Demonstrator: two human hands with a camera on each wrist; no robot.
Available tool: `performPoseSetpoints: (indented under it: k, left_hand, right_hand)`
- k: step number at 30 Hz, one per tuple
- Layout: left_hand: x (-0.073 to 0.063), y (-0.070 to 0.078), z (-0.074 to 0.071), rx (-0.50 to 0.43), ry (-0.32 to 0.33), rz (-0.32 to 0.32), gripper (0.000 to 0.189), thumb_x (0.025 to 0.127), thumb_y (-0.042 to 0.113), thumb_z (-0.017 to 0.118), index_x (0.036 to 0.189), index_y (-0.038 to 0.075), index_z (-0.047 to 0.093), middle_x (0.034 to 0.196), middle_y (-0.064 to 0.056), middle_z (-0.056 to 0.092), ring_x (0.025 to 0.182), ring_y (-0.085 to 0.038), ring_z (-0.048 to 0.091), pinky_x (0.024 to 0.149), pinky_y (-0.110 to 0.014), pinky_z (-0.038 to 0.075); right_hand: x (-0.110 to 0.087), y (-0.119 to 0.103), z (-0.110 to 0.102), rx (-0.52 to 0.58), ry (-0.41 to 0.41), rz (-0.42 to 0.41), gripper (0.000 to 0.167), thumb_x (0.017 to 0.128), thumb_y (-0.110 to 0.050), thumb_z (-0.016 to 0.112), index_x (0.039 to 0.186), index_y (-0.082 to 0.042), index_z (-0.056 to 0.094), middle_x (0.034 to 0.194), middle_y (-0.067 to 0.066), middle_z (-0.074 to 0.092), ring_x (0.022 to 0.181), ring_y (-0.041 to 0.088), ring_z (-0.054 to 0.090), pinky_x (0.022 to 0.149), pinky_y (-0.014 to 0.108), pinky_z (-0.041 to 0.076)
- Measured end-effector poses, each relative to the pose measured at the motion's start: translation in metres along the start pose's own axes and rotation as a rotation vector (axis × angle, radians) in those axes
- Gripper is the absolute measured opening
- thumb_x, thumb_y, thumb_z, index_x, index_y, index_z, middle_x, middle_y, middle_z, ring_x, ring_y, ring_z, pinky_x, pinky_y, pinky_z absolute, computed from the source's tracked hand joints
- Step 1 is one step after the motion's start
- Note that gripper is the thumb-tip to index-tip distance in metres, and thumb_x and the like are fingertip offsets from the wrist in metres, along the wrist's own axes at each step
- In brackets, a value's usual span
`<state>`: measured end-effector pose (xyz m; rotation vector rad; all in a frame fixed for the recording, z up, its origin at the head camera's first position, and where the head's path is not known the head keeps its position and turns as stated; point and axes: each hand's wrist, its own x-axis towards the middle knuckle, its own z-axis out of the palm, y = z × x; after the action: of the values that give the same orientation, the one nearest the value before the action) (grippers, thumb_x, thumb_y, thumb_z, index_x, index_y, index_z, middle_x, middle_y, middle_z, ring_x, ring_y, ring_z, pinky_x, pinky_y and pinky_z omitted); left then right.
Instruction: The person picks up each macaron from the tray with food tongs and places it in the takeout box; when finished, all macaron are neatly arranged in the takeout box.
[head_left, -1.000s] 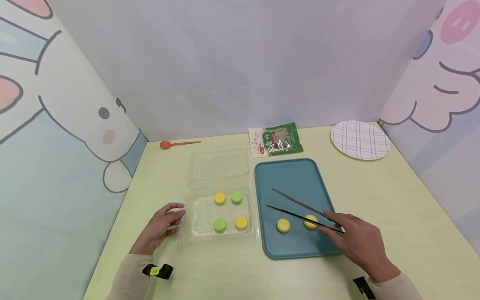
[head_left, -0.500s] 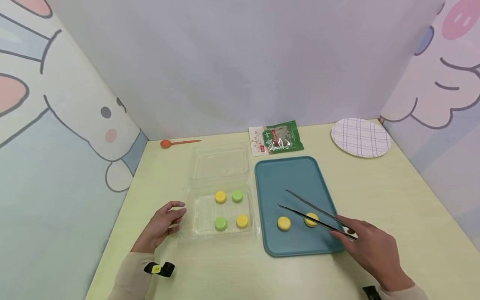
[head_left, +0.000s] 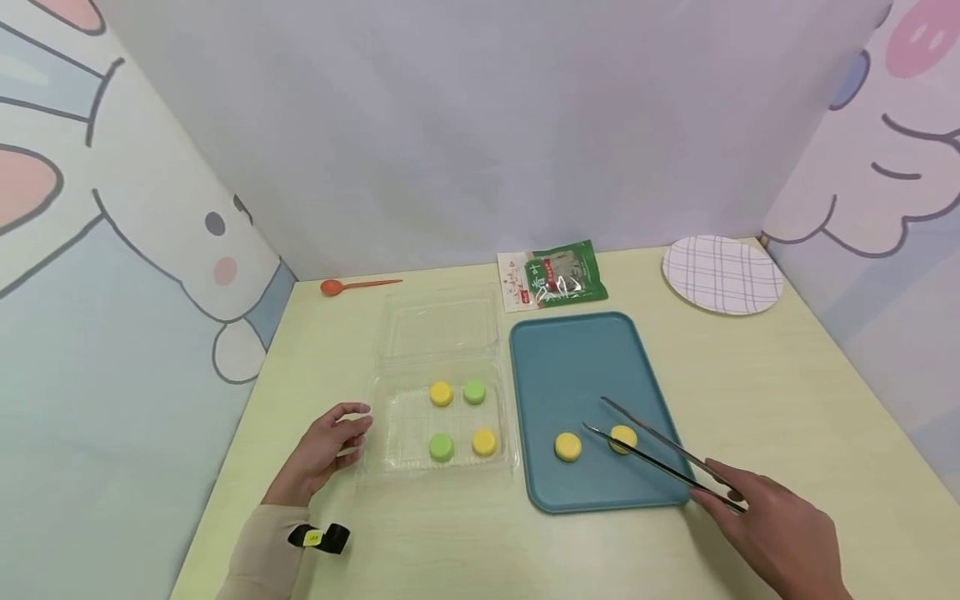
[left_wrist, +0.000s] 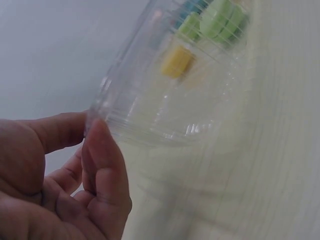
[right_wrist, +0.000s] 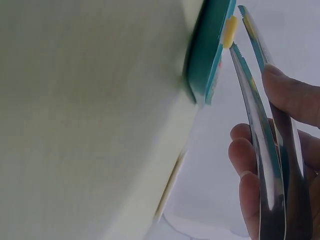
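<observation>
My left hand (head_left: 330,446) pinches the left edge of a clear plastic container (left_wrist: 145,107) between thumb and fingers. Its hinged lid (head_left: 438,329) lies folded back. Inside sit two yellow macarons (head_left: 441,393) and two green macarons (head_left: 474,391), spaced apart. My right hand (head_left: 783,529) grips metal tongs (head_left: 667,469), whose serrated arms are spread with nothing between them. The tongs reach over the blue tray (head_left: 570,350). On the tray lie two yellow macarons (head_left: 567,447); one arm of the tongs overlaps the right-hand one in the head view.
At the back of the table (head_left: 420,550) lie an orange spoon (head_left: 330,287), a green-and-white food packet (head_left: 555,277) and a checked plate (head_left: 722,275). Printed panels stand at the left, right and back.
My right hand has drawn back to the right and toward me, carrying the spread tongs along. The left hand stays at the container's edge, and the macarons keep their places.
</observation>
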<state>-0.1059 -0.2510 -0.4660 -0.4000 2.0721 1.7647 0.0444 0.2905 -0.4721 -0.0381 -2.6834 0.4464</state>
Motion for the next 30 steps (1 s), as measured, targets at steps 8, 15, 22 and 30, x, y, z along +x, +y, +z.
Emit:
performPoseSetpoints:
  k: [8,15,22,30]
  left_hand:
    - [-0.001,0.000,-0.001,0.002,0.012,-0.015,0.039,0.101,0.022,0.064,0.133,0.003,0.050,0.078,0.001,0.056,0.070,-0.012,0.053,0.063,-0.026,0.051]
    - [-0.001,0.000,-0.002,0.014,-0.011,0.005,0.041,0.101,0.023,0.064,0.133,0.002,0.048,0.078,0.000,0.056,0.068,-0.012,0.052,0.062,-0.026,0.051]
    - [-0.002,0.001,-0.001,0.021,-0.006,0.006,0.042,0.102,0.023,0.063,0.134,0.002,0.048,0.078,0.000,0.055,0.068,-0.012,0.052,0.062,-0.025,0.050]
    - [0.000,0.000,0.000,0.019,-0.018,0.006,0.042,0.102,0.023,0.062,0.135,0.003,0.047,0.078,0.001,0.055,0.069,-0.012,0.052,0.062,-0.026,0.050]
  right_hand:
    - [-0.010,0.013,-0.003,0.013,0.083,-0.061,0.048,0.061,-0.041,0.091,0.101,-0.018,0.077,0.067,-0.008,0.064,0.053,0.013,0.056,0.039,0.027,0.031]
    - [-0.013,0.018,-0.006,0.006,0.057,-0.063,0.048,0.060,-0.040,0.092,0.099,-0.017,0.078,0.067,-0.010,0.063,0.049,0.007,0.051,0.039,0.027,0.031]
    - [-0.014,0.022,-0.008,-0.015,-0.001,-0.062,0.045,0.061,-0.039,0.092,0.098,-0.017,0.079,0.066,-0.015,0.058,0.049,-0.001,0.044,0.040,0.026,0.030]
    - [-0.013,0.022,-0.013,-0.032,-0.115,-0.002,0.043,0.066,-0.039,0.091,0.100,-0.017,0.079,0.069,-0.014,0.065,0.052,0.007,0.052,0.042,0.028,0.033]
